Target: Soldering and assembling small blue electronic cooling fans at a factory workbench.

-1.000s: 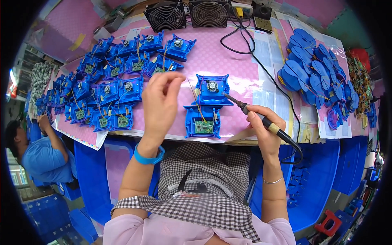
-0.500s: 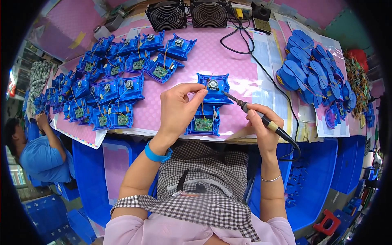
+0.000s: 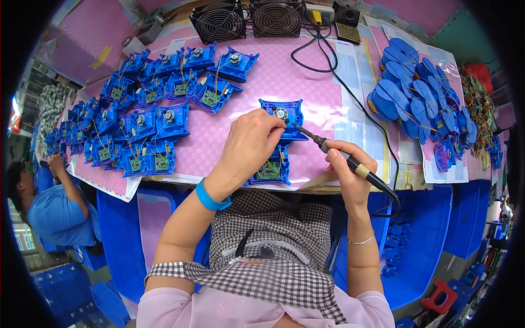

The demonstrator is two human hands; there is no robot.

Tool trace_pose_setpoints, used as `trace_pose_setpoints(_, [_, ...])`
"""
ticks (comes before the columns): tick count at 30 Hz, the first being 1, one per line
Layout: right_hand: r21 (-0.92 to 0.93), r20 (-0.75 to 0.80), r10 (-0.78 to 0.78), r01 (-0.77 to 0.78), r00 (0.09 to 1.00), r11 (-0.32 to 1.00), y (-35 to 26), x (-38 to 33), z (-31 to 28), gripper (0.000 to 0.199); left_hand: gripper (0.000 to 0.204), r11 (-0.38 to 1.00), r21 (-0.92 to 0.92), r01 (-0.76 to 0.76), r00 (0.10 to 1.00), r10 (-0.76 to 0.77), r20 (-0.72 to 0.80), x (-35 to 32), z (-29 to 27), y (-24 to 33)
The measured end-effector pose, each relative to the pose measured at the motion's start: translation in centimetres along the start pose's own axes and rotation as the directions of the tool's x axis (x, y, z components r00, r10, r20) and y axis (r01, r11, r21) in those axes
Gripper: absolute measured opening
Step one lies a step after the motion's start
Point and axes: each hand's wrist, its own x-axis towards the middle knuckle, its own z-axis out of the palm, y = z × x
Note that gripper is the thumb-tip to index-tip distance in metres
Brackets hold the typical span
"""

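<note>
A blue plastic housing (image 3: 296, 112) with a round metal speaker (image 3: 281, 113) lies in front of me. Joined to its near side is a second blue part holding a green circuit board (image 3: 268, 170). My left hand (image 3: 249, 143) is closed in a pinch over the speaker's near edge; whatever its fingertips hold is hidden behind them. In my right hand (image 3: 353, 169) is a soldering iron (image 3: 378, 182), held like a pen. Its tip points left and reaches the housing just right of my left fingertips; I cannot tell whether it touches.
Rows of similar blue housings (image 3: 164, 120) cover the table's left side. Blue round parts with wires (image 3: 415, 90) are piled at right, near a wire bundle (image 3: 478, 109). Two black fans (image 3: 276, 19) stand at the back. A black cord (image 3: 355, 90) crosses the table. A co-worker (image 3: 63, 210) sits at left.
My left hand has moved slightly right over the speaker, and its fingers have turned down and now hide more of the housing. The soldering iron stays near the same spot.
</note>
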Motion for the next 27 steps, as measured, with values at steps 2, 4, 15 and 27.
trace_pose_setpoints(2, [0.010, -0.017, -0.034, 0.034, 0.999, 0.999, 0.07, 0.07, 0.06, 0.017, 0.011, 1.000, 0.007, -0.010, 1.000, 0.010, -0.002, -0.01, 0.20, -0.20])
trace_pose_setpoints(4, [0.010, -0.006, -0.021, 0.021, 1.000, 1.000, 0.06, 0.06, 0.05, 0.017, 0.011, 1.000, 0.014, -0.019, 1.000, 0.019, -0.004, 0.00, 0.30, -0.24])
trace_pose_setpoints(15, [0.003, 0.001, -0.025, 0.025, 1.000, 1.000, -0.18, -0.05, 0.07, 0.017, 0.011, 1.000, -0.001, 0.024, 0.999, -0.024, -0.024, 0.07, 0.64, -0.10])
trace_pose_setpoints(27, [0.011, -0.034, -0.036, 0.036, 0.999, 0.999, -0.15, -0.26, -0.25, 0.017, 0.011, 1.000, -0.014, 0.007, 0.999, -0.008, -0.037, 0.08, 0.85, -0.19])
